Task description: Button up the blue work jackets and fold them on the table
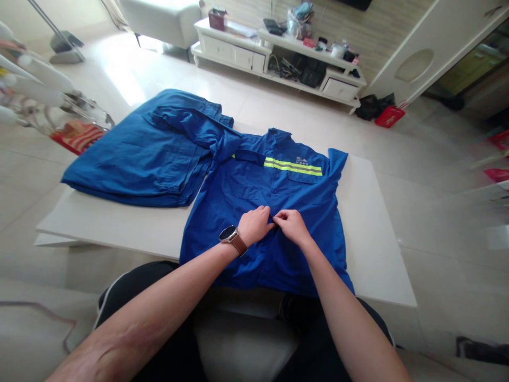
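A blue work jacket [310, 249] lies spread on the white table, its collar pointing away from me and a yellow reflective stripe across the chest. At the middle of its front placket my left hand [255, 225], with a watch [228, 233] on the wrist, has its fingers closed on the jacket's edge. Close beside it, my right hand [292, 225] pinches the placket with thumb and forefinger. Whether a button sits between the fingertips is hidden. The jacket's left-side sleeve is folded over onto a pile of blue clothing [131, 154].
The white table [377, 239] shows on both sides of the jacket. Beyond it stands a low white cabinet [230, 50] with various items on top. A light sofa [163, 21] is at the back left. A red bag [389, 115] rests on the floor at the right.
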Motion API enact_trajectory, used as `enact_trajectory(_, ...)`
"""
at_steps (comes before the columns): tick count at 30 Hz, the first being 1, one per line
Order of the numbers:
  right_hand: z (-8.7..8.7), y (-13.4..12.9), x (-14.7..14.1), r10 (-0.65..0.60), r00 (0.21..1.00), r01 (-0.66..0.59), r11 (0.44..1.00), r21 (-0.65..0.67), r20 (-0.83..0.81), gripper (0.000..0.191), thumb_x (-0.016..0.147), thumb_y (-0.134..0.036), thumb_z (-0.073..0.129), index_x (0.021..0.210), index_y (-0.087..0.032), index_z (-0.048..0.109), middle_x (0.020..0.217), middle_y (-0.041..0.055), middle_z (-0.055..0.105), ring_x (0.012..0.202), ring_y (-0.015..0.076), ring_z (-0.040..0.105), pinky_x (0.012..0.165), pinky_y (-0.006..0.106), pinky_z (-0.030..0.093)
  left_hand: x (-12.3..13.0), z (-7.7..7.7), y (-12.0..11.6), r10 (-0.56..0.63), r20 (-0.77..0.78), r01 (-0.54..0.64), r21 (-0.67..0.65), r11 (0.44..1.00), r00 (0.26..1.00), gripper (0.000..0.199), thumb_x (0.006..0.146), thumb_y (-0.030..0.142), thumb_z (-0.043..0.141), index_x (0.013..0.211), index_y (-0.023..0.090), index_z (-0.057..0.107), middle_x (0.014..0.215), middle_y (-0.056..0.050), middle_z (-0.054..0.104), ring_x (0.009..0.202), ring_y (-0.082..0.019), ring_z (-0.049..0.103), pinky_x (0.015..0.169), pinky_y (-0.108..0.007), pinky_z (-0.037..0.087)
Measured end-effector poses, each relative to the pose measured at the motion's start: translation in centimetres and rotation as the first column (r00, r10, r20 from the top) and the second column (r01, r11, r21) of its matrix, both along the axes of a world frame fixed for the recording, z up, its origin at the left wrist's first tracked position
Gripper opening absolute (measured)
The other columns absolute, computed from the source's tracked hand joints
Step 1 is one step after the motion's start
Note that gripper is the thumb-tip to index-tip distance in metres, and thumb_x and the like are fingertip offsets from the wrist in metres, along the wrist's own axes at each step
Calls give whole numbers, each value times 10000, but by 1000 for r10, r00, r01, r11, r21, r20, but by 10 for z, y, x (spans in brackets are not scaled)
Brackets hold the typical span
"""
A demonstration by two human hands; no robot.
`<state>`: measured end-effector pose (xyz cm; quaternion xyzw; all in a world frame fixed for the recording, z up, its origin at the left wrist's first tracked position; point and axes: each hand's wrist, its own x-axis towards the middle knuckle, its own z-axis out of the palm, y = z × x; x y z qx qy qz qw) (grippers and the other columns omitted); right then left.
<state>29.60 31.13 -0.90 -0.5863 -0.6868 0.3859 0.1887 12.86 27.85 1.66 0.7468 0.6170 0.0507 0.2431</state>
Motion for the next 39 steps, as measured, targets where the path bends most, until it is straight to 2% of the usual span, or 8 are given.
enact_trajectory(4, -1, 2, 1, -6, 994, -1, 998, -62, -112, 165, 816, -259, 641, 722, -164, 738, 712, 26, 731, 676, 164, 639, 655, 249, 441, 1, -3, 0, 24, 5, -24, 14, 1000, 1000, 217, 971, 370, 571, 1129, 222, 589, 1205, -88, 685, 1033, -239, 694, 816, -317, 507)
enact_trajectory(7, 0, 1, 2, 10, 993, -24, 993, -113, -121, 152, 791, -295, 685, 791, -158, 751, 691, 8, 700, 629, 147, 597, 613, 241, 417, -1, -6, 2, 2, 4, -2, 44, 999, 1000, 160, 965, 245, 514, 1094, 228, 607, 1152, -74, 708, 1029, -234, 690, 808, -316, 504)
enact_trajectory(9, 1, 0, 1, 34, 998, -38, 996, -85, -53, 142, 768, -263, 699, 850, -162, 755, 680, -8, 673, 616, 140, 575, 596, 236, 395, -3, -7, 3, -18, 4, 17, 59, 998, 1000, 178, 952, 202, 490, 1065, 232, 624, 1110, -69, 723, 1016, -238, 693, 802, -321, 505)
enact_trajectory(13, 2, -3, -1, 89, 990, -95, 994, 56, 109, 184, 800, -186, 631, 936, -185, 755, 722, -2, 676, 688, 153, 600, 661, 244, 403, -4, -5, 5, -32, 12, 31, 49, 998, 999, 207, 940, 193, 488, 1055, 239, 654, 1109, -74, 732, 1023, -237, 692, 826, -320, 511)
enact_trajectory(19, 1, -5, -1, 107, 991, -113, 990, 81, 76, 207, 861, -246, 589, 1029, -208, 703, 728, -21, 648, 686, 157, 574, 655, 244, 393, -6, -1, 8, -19, 33, 18, 49, 999, 999, 238, 920, 181, 517, 1074, 238, 689, 1125, -77, 741, 1067, -237, 684, 875, -316, 514)
enact_trajectory(27, 2, -2, 1, 132, 990, -136, 986, 100, 45, 186, 867, -257, 571, 937, -203, 736, 730, -10, 652, 693, 160, 568, 682, 255, 399, -8, -4, 8, -30, 23, 28, 69, 997, 999, 230, 929, 211, 514, 1009, 238, 728, 1053, -82, 757, 1007, -249, 705, 850, -332, 526)
enact_trajectory(34, 0, 2, 3, 143, 989, -141, 989, 53, -30, 157, 876, -269, 558, 832, -184, 682, 765, 5, 680, 722, 160, 587, 685, 248, 410, -8, -3, 9, 9, 31, -11, 72, 997, 999, 229, 925, 231, 529, 1042, 253, 724, 1091, -69, 757, 1001, -246, 704, 835, -326, 522)
enact_trajectory(39, -3, 1, 5, 118, 993, -115, 991, 74, -33, 145, 884, -264, 562, 849, -195, 684, 810, 11, 699, 747, 163, 595, 697, 254, 413, -9, -2, 12, -63, 61, 56, 115, 992, 996, 218, 909, 189, 517, 995, 223, 714, 1058, -73, 756, 1004, -242, 695, 832, -317, 514)
